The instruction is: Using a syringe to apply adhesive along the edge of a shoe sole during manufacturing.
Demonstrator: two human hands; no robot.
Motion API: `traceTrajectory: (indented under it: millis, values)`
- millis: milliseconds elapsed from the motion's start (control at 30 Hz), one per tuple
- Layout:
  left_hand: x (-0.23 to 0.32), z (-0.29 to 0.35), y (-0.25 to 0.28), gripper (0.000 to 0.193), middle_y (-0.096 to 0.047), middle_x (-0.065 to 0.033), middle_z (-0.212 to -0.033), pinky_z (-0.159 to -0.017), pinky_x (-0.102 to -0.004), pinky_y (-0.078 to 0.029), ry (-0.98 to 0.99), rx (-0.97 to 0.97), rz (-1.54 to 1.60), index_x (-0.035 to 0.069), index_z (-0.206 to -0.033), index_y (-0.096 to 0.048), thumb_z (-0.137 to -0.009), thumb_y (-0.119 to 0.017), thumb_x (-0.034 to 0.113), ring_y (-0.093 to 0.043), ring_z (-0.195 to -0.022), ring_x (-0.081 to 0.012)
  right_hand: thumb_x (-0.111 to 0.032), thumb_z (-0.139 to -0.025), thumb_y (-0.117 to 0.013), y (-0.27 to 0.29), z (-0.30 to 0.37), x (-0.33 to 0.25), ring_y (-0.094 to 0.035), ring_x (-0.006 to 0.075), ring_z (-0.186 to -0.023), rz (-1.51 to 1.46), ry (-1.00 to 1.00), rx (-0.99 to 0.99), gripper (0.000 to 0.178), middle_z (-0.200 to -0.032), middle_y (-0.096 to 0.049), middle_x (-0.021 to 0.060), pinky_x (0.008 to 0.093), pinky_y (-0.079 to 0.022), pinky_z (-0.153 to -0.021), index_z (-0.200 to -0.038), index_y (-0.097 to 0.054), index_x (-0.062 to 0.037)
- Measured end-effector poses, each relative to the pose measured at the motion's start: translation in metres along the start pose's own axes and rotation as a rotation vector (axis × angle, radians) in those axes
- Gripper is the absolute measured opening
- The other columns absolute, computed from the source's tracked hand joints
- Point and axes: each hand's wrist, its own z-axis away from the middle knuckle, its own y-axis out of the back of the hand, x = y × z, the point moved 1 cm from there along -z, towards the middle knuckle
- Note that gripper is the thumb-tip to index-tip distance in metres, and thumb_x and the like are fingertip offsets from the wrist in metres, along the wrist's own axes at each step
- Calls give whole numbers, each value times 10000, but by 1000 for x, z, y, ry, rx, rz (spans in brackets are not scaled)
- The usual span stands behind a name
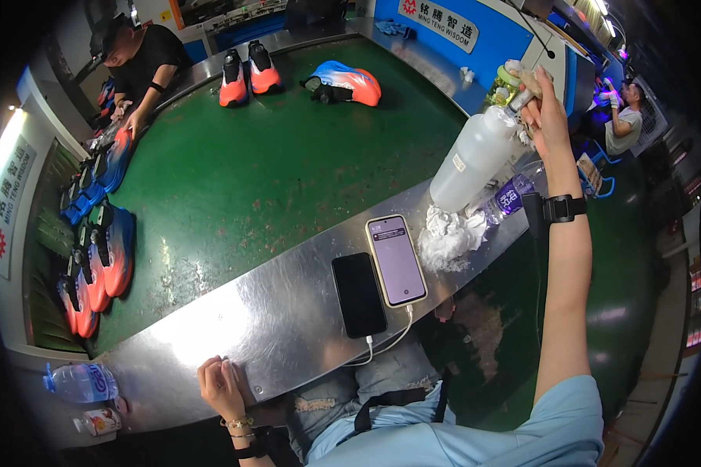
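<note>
My right hand (551,117) reaches far out at the right, above a large white plastic bottle (473,159). Its fingers are closed around a small pale, partly greyish thing I cannot make out. Beside these fingers sits a light green ring-shaped roll (509,75). My left hand (221,387) rests at the near edge of the metal border (234,319), fingers curled, with nothing visible in them. Crumpled white tissue (448,237) lies at the white bottle's foot, next to a clear drink bottle with a purple label (512,194).
Two phones, one black (358,296) and one lit (397,261), lie on the border with charging cables. Orange-and-blue shoes (113,249) stand at the left; a pair (263,70) and a tipped shoe (354,82) are on the green belt (288,171). A co-worker (152,54) touches shoes.
</note>
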Motion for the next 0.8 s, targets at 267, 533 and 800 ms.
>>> traceTrajectory:
  millis: [267, 533, 800]
  values:
    - [12, -6, -4, 102, -551, -75, -871, -555, -229, -422, 86, -62, 48, -24, -799, -541, -835, -574, 65, -522, -641, -112, -414, -804, -589, 11, -11, 7, -346, 31, -437, 159, -30, 1, 378, -629, -494, -18, 194, -252, -410, -860, -584, -40]
    - [-5, 12, 4, 239, -595, -144, -928, -738, -389, -451, 158, -177, -166, 72, -954, -585, -839, -567, 281, -570, -844, -283, -511, -828, -523, 12, -6, 7, -402, 41, -445, 153, -153, -169, 463, -663, -537, -4, 181, -308, -421, -871, -582, -54]
    - [3, 10, 1, 175, -582, -116, -779, -603, -335, -457, -5, -65, -133, 38, -843, -579, -845, -584, 212, -562, -686, -238, -344, -725, -715, 19, 7, 30, -442, 75, -691, 249, 79, -112, 355, -741, -506, -39, 230, -377, -622, -936, -637, -69]
